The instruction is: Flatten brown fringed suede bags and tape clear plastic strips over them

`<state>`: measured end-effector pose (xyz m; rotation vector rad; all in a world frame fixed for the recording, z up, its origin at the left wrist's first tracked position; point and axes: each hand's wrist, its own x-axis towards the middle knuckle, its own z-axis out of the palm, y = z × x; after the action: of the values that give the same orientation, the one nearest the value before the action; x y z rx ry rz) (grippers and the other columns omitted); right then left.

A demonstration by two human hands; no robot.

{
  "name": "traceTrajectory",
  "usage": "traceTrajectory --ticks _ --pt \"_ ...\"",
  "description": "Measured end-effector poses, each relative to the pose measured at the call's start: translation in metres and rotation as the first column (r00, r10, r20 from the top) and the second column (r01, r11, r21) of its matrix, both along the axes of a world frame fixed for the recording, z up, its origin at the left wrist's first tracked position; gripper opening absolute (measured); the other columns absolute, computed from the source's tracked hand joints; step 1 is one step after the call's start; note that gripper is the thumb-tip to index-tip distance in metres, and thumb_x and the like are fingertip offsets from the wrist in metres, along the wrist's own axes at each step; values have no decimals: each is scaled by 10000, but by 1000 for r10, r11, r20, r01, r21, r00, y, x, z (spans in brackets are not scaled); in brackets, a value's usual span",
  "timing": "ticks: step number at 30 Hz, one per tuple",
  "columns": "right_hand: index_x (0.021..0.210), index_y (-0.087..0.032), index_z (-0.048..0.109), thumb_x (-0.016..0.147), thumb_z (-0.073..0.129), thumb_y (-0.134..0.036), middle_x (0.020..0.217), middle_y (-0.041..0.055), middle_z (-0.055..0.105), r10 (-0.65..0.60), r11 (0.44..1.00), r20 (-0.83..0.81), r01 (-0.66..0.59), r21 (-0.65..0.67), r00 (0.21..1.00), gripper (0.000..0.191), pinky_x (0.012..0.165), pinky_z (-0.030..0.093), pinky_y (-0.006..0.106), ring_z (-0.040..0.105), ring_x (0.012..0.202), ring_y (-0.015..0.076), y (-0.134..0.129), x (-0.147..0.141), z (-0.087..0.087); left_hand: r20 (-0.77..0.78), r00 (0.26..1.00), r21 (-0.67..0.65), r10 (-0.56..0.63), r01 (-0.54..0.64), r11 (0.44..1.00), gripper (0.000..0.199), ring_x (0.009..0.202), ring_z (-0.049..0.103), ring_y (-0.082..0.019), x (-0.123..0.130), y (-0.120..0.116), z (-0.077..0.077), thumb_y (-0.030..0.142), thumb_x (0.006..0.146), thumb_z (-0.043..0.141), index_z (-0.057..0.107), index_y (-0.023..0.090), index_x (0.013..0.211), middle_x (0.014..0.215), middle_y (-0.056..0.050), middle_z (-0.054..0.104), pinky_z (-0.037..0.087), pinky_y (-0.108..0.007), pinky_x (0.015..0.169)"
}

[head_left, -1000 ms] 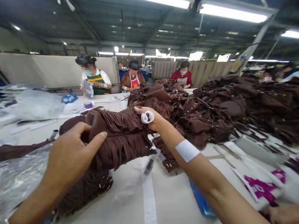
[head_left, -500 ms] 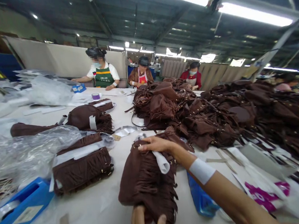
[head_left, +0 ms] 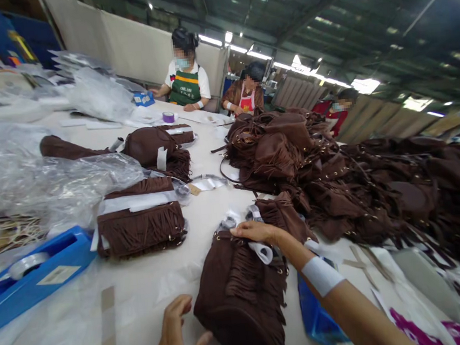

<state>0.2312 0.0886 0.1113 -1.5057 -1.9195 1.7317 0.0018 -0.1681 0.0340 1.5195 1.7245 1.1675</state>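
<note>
A dark brown fringed bag [head_left: 246, 301] lies on the table right in front of me, its flat rounded end toward me. Over its far upper edge, my right hand [head_left: 258, 232] grips the bag beside metal rings. A rolled white paper strip [head_left: 262, 252] sticks out below that hand. Off the bag's near left side, my left hand [head_left: 174, 335] is open and empty, thumb and fingers apart. A second fringed bag [head_left: 141, 230] with a white paper band lies to the left.
A blue tape dispenser [head_left: 37, 278] stands at left, below crumpled clear plastic bags [head_left: 84, 178]. Another blue dispenser [head_left: 318, 310] sits under my right forearm. A large heap of brown bags [head_left: 289, 156] spreads across the right. Behind the table, a person in a green apron [head_left: 185, 87] works among others.
My left hand has let go of the bag's near end and moved left, opening. The bag's near end has turned more into view under my right hand. The camera view has shifted and tilted.
</note>
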Motion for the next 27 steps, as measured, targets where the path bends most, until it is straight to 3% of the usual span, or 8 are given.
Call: traceTrajectory --ticks 3,6,13,19,21,23,25,27 --pt "686 -176 728 702 760 -554 624 -3 641 1 996 88 -9 93 996 380 592 385 236 516 595 143 4 -13 -16 -101 983 -36 -151 148 988 573 1286 554 -222 -4 16 -6 401 898 552 379 292 1433 1418 -57 564 519 -405 1031" --pt "685 -191 714 763 704 -566 627 -13 625 -7 983 148 -21 184 989 383 614 372 242 509 603 146 2 -21 -31 -128 976 -40 -177 174 984 538 1275 563 -198 -2 24 -15 370 916 538 405 280 1429 1400 -36 589 500 -376 1049" --pt "676 -206 647 889 590 -543 674 -3 610 -162 899 259 34 437 952 402 660 311 240 514 695 160 -1 -17 -54 -157 960 73 -232 246 967 231 867 715 -143 -5 34 -19 303 952 492 610 282 1150 953 3 742 574 -214 740" --pt "725 -227 651 931 544 -514 728 28 660 -239 854 322 40 518 916 370 688 320 241 577 765 185 -4 -8 -57 -271 935 150 -229 276 949 176 813 713 -148 -11 39 -24 308 949 500 603 272 1086 886 2 723 573 -212 709" --pt "677 -221 646 932 528 -533 687 25 654 -208 866 336 14 500 919 420 664 326 243 578 719 181 -1 -8 -53 -342 917 235 -205 295 926 215 821 722 -158 -13 41 -27 293 951 481 600 268 1127 900 -6 737 585 -218 724" --pt "614 -212 634 901 552 -572 629 21 637 -161 884 348 -21 466 924 468 632 329 243 565 659 173 6 -9 -45 -412 891 289 -189 324 901 363 910 726 -165 -14 42 -27 280 950 467 528 266 1307 1041 -27 748 589 -222 786" --pt "584 -206 632 858 585 -618 601 23 627 -119 900 358 -52 433 926 497 607 334 245 557 624 167 15 -13 -36 -456 864 259 -214 359 897 572 1021 706 -160 -15 43 -25 274 945 470 316 272 1496 1223 -40 702 576 -217 851" --pt "569 -205 636 827 595 -656 583 29 618 -88 914 372 -74 400 924 521 588 341 251 550 596 165 26 -20 -29 -472 844 198 -256 384 902 695 1063 691 -150 -14 43 -21 278 935 489 162 292 1548 1298 -32 664 565 -207 875"
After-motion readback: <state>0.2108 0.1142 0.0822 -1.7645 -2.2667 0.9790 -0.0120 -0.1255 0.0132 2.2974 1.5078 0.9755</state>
